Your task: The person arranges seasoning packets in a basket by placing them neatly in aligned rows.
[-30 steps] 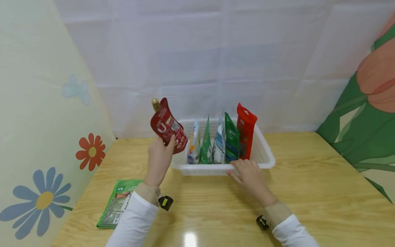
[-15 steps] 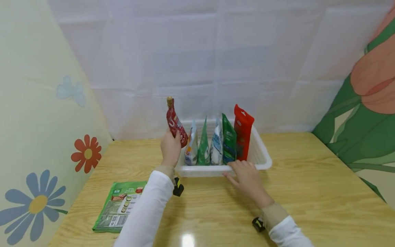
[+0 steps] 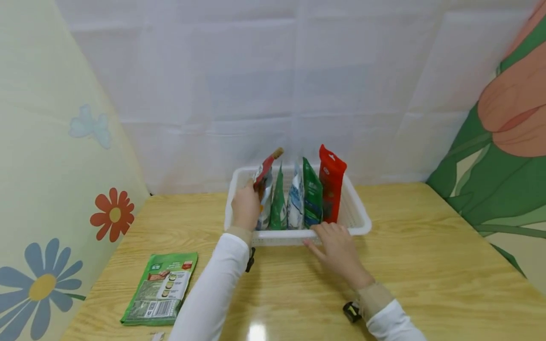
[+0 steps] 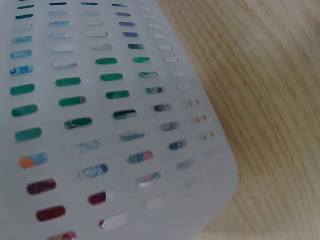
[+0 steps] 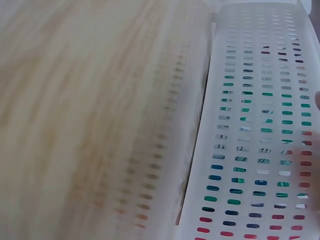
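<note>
At the basket's left end, my left hand holds a dark red spouted pouch with a gold cap. The pouch leans right, its lower part hidden by the hand and the basket. My right hand grips the front rim of the white plastic basket, fingers over the edge and thumb in front. Inside stand a light blue-white packet, a green packet, a white-blue packet, a dark green bag and a red bag. Both wrist views show the slotted basket wall.
A green flat packet with a barcode lies on the wooden table, left of the left sleeve. A small pale scrap shows at the bottom edge. A white cloth hangs behind the basket.
My left hand has carried the red pouch rightward and down into the basket's left end; its cap now tilts right. My right hand stays on the rim.
</note>
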The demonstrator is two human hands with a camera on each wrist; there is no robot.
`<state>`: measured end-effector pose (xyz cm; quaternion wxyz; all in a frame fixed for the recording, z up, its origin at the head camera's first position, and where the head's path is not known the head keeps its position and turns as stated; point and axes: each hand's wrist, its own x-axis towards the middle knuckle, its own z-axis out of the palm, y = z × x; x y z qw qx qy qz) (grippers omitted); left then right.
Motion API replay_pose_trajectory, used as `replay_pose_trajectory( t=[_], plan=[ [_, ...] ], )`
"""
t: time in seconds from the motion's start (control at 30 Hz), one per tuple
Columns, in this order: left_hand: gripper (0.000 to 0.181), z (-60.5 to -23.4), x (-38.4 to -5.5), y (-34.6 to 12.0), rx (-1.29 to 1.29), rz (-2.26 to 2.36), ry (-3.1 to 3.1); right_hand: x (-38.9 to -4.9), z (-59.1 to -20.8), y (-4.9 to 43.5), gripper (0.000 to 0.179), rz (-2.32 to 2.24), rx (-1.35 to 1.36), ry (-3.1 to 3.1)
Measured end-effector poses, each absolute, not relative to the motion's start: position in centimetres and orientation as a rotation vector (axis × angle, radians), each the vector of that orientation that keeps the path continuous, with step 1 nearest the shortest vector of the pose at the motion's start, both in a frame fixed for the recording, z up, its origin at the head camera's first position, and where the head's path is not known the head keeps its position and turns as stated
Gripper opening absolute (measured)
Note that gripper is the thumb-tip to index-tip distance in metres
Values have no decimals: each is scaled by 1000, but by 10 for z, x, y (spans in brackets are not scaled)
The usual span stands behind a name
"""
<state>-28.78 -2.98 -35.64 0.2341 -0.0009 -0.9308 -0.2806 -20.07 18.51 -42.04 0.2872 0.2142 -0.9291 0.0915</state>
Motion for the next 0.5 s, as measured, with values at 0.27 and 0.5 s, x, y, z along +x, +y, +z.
replay_pose_trajectory(
  t=[0.27, 0.5],
  plan=[
    [30, -362, -279, -28, -20, -801, -2549, -199, -417, 183, 43, 277, 558, -2502],
    [30, -362, -273, -28, -21, -778, -2541, -200, -418, 182, 45, 303, 554, -2513]
  ],
)
